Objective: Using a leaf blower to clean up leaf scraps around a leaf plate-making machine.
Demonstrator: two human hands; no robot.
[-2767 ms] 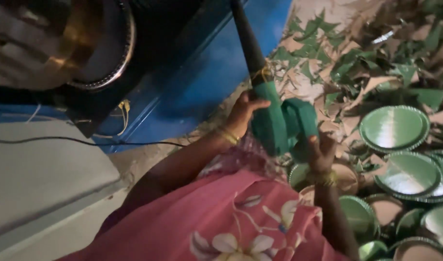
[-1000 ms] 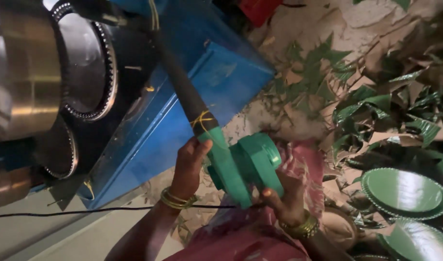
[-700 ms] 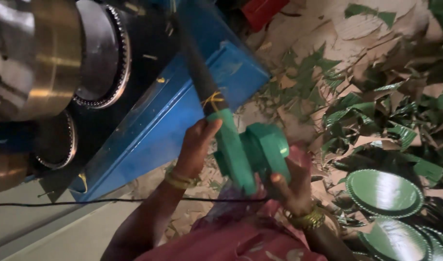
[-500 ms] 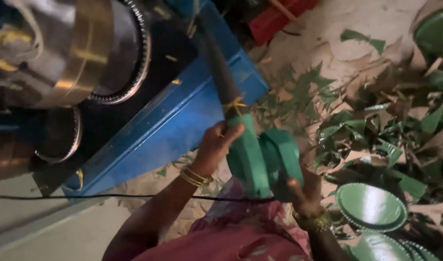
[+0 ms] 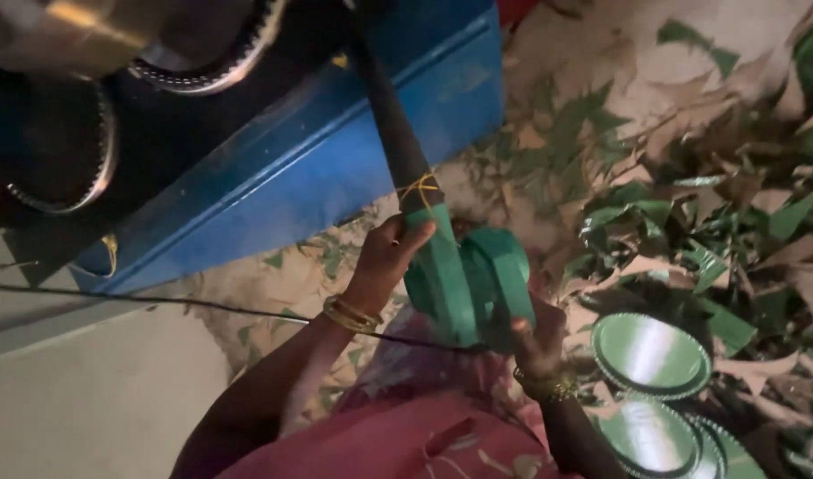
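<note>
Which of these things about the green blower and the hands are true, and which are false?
1. Both hands hold the green blower. True: the left hand grips its neck and the right hand holds it from below.
2. A black tube runs from the blower up towards the blue machine. True.
3. The round plates on the floor are red. False: they are green with a pale edge.
4. The floor is swept clean. False: green and brown paper scraps lie all over it.
5. The left wrist wears gold bangles. True.
</note>
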